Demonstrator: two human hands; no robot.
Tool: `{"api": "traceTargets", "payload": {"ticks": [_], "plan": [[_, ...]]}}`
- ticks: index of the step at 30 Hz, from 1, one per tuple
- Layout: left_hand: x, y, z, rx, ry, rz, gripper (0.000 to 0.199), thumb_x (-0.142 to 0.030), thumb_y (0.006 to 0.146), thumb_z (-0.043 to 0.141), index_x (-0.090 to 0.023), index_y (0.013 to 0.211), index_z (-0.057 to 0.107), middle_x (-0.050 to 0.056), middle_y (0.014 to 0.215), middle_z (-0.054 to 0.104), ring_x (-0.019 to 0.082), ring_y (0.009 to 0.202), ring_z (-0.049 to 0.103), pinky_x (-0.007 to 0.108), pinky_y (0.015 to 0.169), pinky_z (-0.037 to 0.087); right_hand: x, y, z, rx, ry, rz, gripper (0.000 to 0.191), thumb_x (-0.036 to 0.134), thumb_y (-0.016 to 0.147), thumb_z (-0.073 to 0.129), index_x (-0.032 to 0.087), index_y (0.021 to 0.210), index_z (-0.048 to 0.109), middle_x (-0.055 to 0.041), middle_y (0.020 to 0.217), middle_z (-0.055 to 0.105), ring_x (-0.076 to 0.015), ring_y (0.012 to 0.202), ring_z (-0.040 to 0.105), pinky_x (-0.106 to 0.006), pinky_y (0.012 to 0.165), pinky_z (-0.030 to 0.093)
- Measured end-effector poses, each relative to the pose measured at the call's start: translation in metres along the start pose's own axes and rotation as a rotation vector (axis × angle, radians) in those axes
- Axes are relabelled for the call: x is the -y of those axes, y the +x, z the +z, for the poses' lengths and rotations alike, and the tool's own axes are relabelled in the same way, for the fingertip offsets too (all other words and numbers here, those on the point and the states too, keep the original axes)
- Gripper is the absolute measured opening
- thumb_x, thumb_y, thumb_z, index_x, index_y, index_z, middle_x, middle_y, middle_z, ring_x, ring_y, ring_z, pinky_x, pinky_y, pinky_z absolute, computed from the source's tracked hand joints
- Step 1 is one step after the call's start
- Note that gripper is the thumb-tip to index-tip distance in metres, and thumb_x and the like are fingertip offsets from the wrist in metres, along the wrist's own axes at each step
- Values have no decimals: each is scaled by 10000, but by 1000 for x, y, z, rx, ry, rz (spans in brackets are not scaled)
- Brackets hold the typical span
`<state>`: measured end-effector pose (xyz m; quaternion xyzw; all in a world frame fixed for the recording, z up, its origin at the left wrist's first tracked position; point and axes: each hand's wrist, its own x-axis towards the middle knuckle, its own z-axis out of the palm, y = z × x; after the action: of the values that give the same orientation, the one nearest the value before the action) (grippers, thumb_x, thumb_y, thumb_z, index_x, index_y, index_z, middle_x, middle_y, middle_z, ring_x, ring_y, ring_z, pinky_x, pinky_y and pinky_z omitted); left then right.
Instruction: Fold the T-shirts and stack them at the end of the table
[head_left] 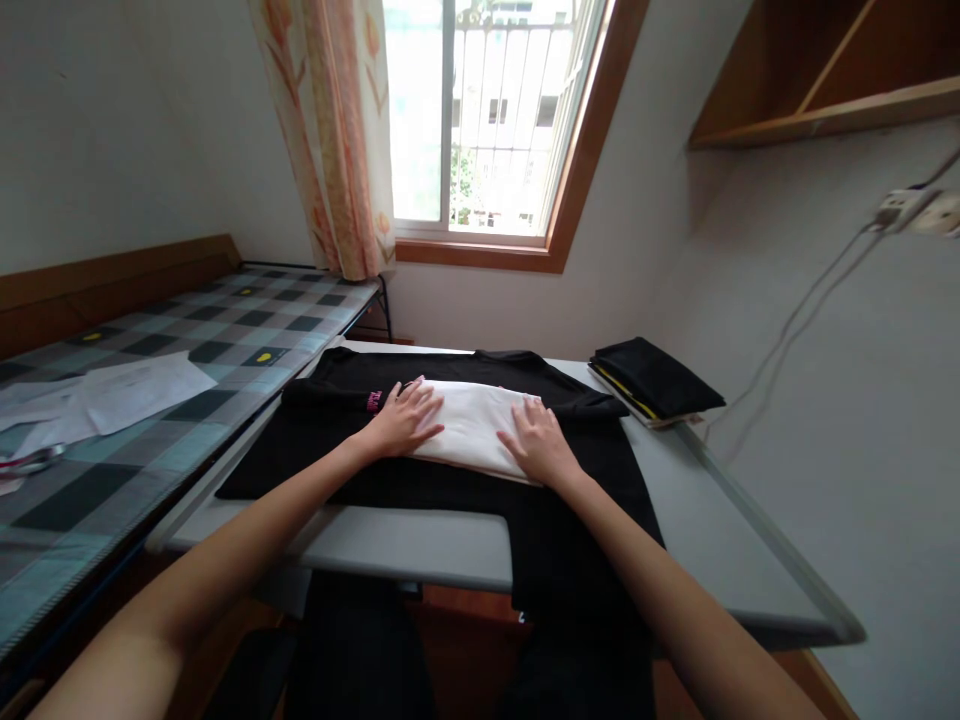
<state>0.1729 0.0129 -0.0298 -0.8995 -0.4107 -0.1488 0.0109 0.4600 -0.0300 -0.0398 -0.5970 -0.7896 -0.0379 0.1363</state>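
A folded white cloth garment [476, 425] lies flat in the middle of a spread-out black garment [442, 492]. My left hand [405, 418] rests on the white garment's left end, fingers spread. On its right end lies my right hand [541, 440], also with fingers apart. Both palms face down on the fabric. Beside my left hand, small pink lettering [374, 402] shows on the black garment. One part of the black garment hangs over the table's front edge. What lies beneath the white garment is hidden.
The garments lie on a white table [420, 540]. A stack of folded dark clothes [651, 378] sits at its back right corner. To the left is a bed with a checked cover [225, 400], holding loose papers [120, 395]. Cables [795, 310] run down the right wall.
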Motion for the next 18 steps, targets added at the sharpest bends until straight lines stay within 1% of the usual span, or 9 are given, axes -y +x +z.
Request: {"api": "traceTargets", "payload": {"ticks": [2, 3, 4, 6, 9, 11, 13, 16, 18], "plan": [[-1, -10, -5, -26, -19, 192, 539, -496, 895, 538, -249, 1373, 507, 128, 1412, 482, 290, 1324, 409, 469, 1116, 302, 2, -10, -8, -74, 47, -197, 538, 498, 932, 437, 127, 1303, 554, -199, 1379, 478, -300, 1272, 431, -463, 1072, 341], [0, -15, -8, -27, -21, 275, 555, -495, 871, 580, -258, 1368, 513, 126, 1391, 496, 282, 1291, 441, 449, 1103, 332, 3, -16, -12, -91, 67, -287, 488, 484, 922, 473, 147, 1259, 582, -180, 1299, 529, -283, 1197, 482, -444, 1040, 378], [1, -19, -10, -27, -15, 342, 569, -485, 854, 613, -266, 1370, 512, 126, 1374, 509, 277, 1259, 468, 436, 1087, 358, 2, -20, -16, -94, 81, -363, 444, 469, 909, 513, 164, 1221, 598, -160, 1221, 561, -268, 1127, 513, -432, 1009, 406], [5, -26, -16, -31, 16, 435, 551, -427, 861, 629, -282, 1378, 502, 121, 1349, 534, 264, 1212, 508, 426, 1058, 391, -1, -28, -23, -71, 89, -465, 374, 426, 873, 593, 188, 1161, 609, -125, 1111, 580, -247, 1031, 537, -415, 957, 439], [8, -31, -22, -42, 61, 513, 470, -298, 906, 581, -308, 1369, 503, 100, 1321, 572, 238, 1183, 543, 415, 1041, 409, -6, -32, -30, -29, 66, -545, 314, 351, 842, 649, 206, 1118, 607, -95, 1053, 579, -219, 960, 547, -379, 896, 459], [7, -32, -23, -47, 74, 543, 431, -222, 925, 532, -304, 1349, 519, 86, 1302, 592, 215, 1166, 562, 388, 1027, 427, -8, -32, -32, -29, 15, -595, 261, 298, 859, 620, 199, 1099, 610, -89, 1031, 587, -210, 936, 546, -357, 861, 460], [5, -33, -19, -54, 86, 561, 428, -156, 930, 494, -298, 1331, 531, 77, 1286, 604, 194, 1145, 578, 357, 1007, 447, -10, -32, -31, -55, -50, -652, 213, 235, 889, 558, 190, 1088, 618, -86, 1000, 600, -204, 911, 544, -344, 832, 457], [0, -33, -11, -87, 139, 577, 438, -84, 917, 480, -332, 1266, 574, 63, 1274, 606, 182, 1124, 584, 346, 973, 464, -9, -33, -25, -132, -133, -717, 286, 141, 924, 461, 208, 1159, 611, -84, 1015, 616, -193, 891, 538, -333, 814, 446], [-2, -32, -8, -114, 191, 580, 379, -82, 917, 487, -327, 1170, 626, 60, 1261, 609, 186, 1103, 585, 355, 947, 469, -9, -35, -22, -176, -179, -745, 325, 128, 936, 444, 241, 1195, 604, -83, 1063, 617, -192, 894, 537, -338, 814, 439]]}}
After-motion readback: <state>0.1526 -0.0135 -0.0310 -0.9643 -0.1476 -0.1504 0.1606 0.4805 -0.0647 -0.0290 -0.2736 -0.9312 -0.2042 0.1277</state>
